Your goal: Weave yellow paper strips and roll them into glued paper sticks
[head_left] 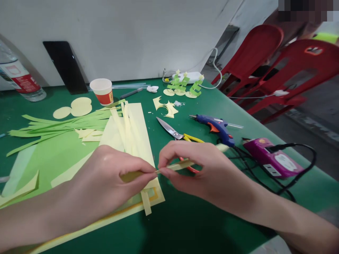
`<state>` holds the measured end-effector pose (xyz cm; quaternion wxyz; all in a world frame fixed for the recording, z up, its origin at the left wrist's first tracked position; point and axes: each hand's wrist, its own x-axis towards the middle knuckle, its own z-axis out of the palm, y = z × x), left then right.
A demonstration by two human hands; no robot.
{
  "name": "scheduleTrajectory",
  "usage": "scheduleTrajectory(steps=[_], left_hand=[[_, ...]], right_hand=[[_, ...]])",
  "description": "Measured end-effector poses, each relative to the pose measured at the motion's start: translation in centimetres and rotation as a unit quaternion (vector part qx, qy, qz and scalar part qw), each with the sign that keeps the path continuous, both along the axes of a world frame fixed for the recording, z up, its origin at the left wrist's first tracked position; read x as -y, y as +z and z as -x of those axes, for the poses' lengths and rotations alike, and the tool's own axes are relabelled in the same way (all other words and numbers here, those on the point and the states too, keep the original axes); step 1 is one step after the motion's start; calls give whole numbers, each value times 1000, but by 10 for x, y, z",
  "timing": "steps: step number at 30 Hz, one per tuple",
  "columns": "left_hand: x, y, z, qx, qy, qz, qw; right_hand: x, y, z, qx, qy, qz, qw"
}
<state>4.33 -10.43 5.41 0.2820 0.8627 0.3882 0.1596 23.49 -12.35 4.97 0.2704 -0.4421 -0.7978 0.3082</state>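
My left hand (116, 176) and my right hand (196, 169) meet fingertip to fingertip over the table. Both pinch a narrow pale yellow paper strip (180, 165), which runs back through my right palm; its far end pokes out beyond the knuckles. Most of what my left fingers grip is hidden. Under my left hand lie pale yellow paper sheets (137, 120) with several loose cream strips (128, 130) on top. Just behind my right hand rest scissors (171, 128) with yellow and red handles, partly covered by it.
Green strips (66, 123) and paper discs (81, 107) lie left. A paper cup (102, 92), phone (66, 67) and bottle (19, 76) stand behind. Small green paper pieces on discs (180, 86) stand at the back. A glue gun (217, 127) and purple power strip (272, 157) with cables lie right.
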Motion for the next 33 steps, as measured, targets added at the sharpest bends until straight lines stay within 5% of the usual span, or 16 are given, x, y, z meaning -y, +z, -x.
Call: scheduleTrajectory(steps=[10,20,26,33], left_hand=[[-8,5,-7,-79,-10,193,978],[-25,15,-8,-52,9,387,921],[-37,19,1,-59,6,359,931],[-39,7,0,-22,-38,374,927]], right_hand=[[-10,-7,0,0,66,144,987],[-24,-5,-6,-20,102,340,935],[-31,-4,-10,-35,102,371,922],[-30,-17,-1,-139,81,395,904]])
